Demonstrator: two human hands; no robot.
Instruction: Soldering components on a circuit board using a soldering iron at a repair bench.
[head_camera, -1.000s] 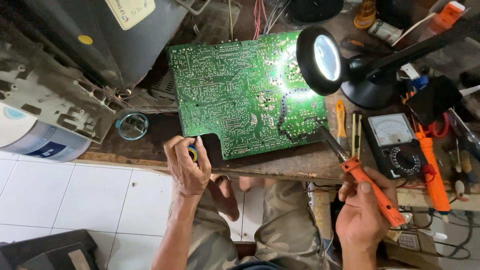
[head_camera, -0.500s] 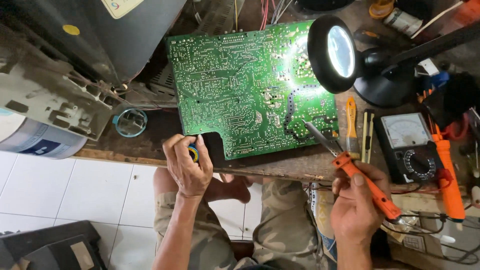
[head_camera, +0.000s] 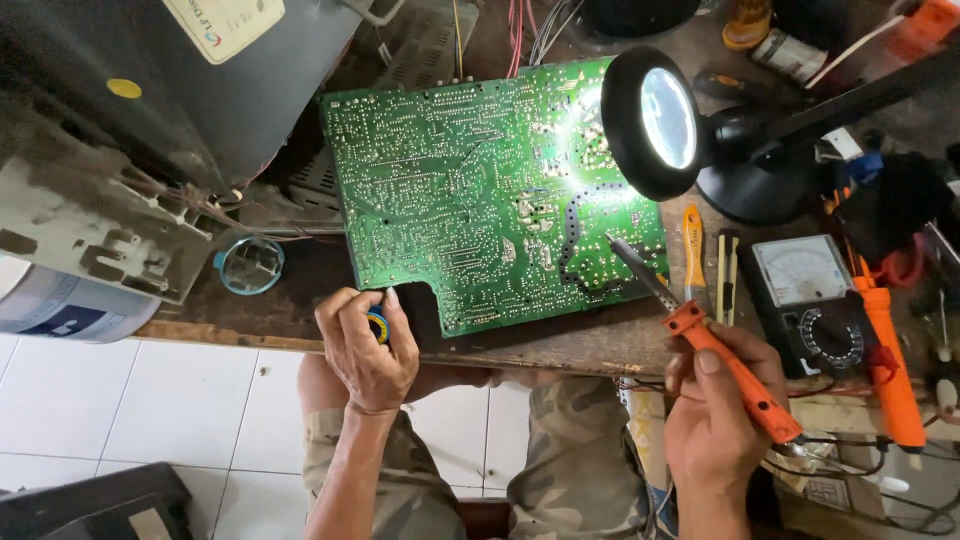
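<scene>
our right hand (head_camera: 722, 400) is closed around the orange soldering iron (head_camera: 735, 372), its tip over the green circuit board (head_camera: 490, 190) on the counter (head_camera: 560, 345); a slip could bridge joints. our left hand (head_camera: 365, 350) pinches a small solder spool (head_camera: 377, 326) beside the board's edge.

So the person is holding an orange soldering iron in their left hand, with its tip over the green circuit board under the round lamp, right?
Not quite: the head view shows the orange soldering iron in the right hand, not the left. The left hand pinches a small yellow and blue roll at the board's edge. The rest holds: the tip lies over the green circuit board, near the round lamp.
</scene>
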